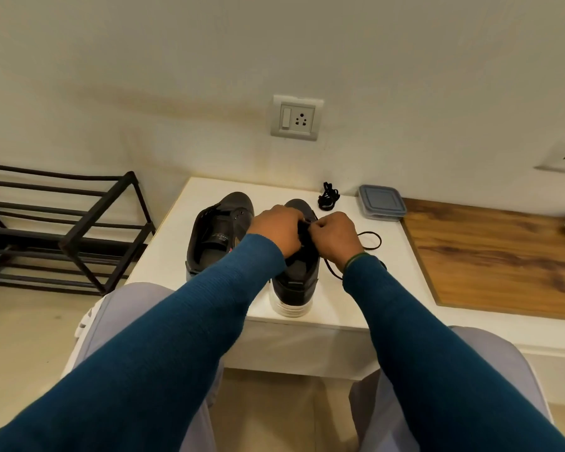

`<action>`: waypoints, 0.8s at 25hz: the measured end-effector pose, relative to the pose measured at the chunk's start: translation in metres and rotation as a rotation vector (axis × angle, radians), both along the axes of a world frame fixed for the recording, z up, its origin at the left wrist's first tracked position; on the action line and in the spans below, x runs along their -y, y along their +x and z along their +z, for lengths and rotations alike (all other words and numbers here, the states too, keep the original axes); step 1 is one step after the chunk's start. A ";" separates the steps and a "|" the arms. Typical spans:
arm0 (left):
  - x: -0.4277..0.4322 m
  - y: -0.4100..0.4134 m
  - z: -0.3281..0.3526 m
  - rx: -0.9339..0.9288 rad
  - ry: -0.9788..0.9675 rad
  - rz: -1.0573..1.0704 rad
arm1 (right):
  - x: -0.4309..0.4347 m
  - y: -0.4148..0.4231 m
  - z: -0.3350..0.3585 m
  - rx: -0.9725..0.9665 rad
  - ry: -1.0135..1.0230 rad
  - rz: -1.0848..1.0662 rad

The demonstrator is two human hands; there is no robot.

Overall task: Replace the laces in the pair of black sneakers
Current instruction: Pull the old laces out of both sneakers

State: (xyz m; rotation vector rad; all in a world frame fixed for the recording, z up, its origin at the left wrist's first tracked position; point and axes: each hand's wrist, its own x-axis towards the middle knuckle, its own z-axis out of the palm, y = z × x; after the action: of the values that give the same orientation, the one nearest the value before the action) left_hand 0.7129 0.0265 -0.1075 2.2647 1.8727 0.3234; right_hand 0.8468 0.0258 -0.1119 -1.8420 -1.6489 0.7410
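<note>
My left hand [276, 228] is gripping the sneaker [296, 282] by its upper on the table [163, 256]. My right hand [335, 234] is pinching the limp, light lace [379, 240], which is trailing just beside the sneaker. I'm judging its stiff tip the best hold.

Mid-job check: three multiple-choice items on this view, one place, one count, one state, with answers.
1. Where is the bundled lace?
A. On the lap.
B. On the table, left of the lidded container.
C. Inside a sneaker.

2. How many sneakers stand on the table?
A. One.
B. Three.
C. Two.

3. The hands are:
A. both at the right sneaker, pinching its lace.
B. resting idle.
C. lifting the container.

Answers: B, it lies beside the container; C, left sneaker and right sneaker stand side by side; A, left hand and right hand meet over it.
</note>
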 end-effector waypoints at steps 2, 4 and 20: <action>0.001 0.004 -0.003 -0.187 0.130 -0.019 | -0.002 0.007 0.001 -0.212 -0.097 -0.036; -0.001 0.006 -0.009 -0.196 0.205 -0.040 | 0.001 0.011 0.004 -0.332 -0.173 -0.032; -0.015 -0.010 -0.003 0.655 0.117 0.351 | -0.003 0.023 0.002 -0.506 -0.287 -0.035</action>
State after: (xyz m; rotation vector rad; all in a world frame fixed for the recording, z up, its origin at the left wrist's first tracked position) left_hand 0.7025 0.0412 -0.1102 1.5766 1.8800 1.0948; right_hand 0.8700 0.0286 -0.1101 -1.6717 -1.2266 1.3562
